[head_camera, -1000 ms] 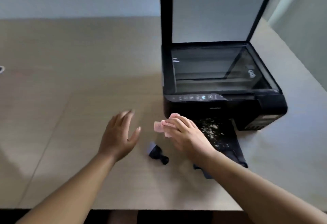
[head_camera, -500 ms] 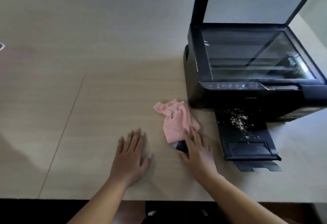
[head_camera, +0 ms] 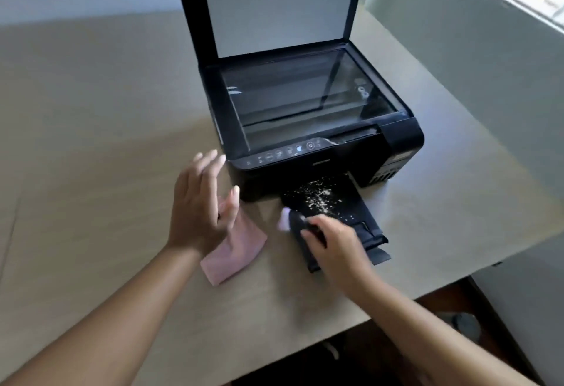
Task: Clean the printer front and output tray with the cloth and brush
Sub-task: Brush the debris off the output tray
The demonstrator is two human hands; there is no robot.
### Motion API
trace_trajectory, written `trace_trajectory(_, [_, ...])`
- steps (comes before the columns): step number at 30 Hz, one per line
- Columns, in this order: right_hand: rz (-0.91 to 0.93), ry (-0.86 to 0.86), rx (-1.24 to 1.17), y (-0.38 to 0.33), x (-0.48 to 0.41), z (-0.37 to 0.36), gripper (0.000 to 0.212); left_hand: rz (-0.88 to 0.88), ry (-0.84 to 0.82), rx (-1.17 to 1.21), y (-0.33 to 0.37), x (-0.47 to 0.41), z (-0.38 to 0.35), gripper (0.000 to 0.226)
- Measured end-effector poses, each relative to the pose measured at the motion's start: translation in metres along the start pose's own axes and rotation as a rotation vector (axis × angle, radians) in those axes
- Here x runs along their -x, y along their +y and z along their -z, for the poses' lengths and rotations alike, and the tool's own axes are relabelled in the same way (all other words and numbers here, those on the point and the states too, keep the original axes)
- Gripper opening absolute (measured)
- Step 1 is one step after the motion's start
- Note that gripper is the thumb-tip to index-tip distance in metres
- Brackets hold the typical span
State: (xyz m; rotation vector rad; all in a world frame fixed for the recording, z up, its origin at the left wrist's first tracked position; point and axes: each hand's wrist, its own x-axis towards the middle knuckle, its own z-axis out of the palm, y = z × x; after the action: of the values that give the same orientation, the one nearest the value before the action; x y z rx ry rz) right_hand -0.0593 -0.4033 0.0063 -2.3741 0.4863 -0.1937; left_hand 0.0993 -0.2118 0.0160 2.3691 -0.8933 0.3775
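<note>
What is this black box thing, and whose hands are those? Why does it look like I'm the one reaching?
The camera sits on a person's head, so you see what that person sees. The black box is a printer with its lid lifted up, standing on a table. Pale crumbs lie on its tray in front. The right hand holds a small brush at the tray's edge. The left hand is open above a pink cloth lying on the table.
</note>
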Motion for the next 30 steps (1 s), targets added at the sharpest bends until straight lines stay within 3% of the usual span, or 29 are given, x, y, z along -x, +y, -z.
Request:
trace_trajectory(3, [-0.182, 0.137, 0.023, 0.030, -0.040, 0.041, 0.012, -0.055, -0.107, -0.067, 0.018, -0.050, -0.005, 0.057])
trace_trajectory(7, [-0.199, 0.215, 0.120, 0.065, -0.085, 0.060, 0.017, 0.092, -0.296, -0.102, 0.031, -0.109, -0.021, 0.067])
trace_trajectory(13, [0.038, -0.023, 0.252, 0.052, -0.102, 0.018, 0.017, 0.163, -0.309, -0.303, 0.029, -0.126, -0.042, 0.070])
trace_trajectory(17, [0.129, -0.154, -0.003, 0.010, -0.088, -0.017, 0.018, 0.166, -0.305, -0.315, 0.029, -0.126, -0.042, 0.071])
trace_trajectory(20, [-0.085, -0.174, -0.217, 0.006, -0.082, -0.021, 0.016, 0.172, -0.315, -0.327, 0.029, -0.127, -0.043, 0.071])
trace_trajectory(22, [-0.238, -0.013, -0.232, 0.026, -0.087, -0.007, 0.014, 0.171, -0.321, -0.319, 0.027, -0.127, -0.043, 0.071])
trace_trajectory(26, [-0.263, 0.294, 0.033, 0.071, -0.093, 0.032, 0.012, 0.164, -0.326, -0.311, 0.024, -0.129, -0.043, 0.065])
trace_trajectory(30, [0.095, 0.047, 0.369, 0.043, -0.073, -0.004, 0.010, 0.159, -0.322, -0.297, 0.024, -0.129, -0.043, 0.063])
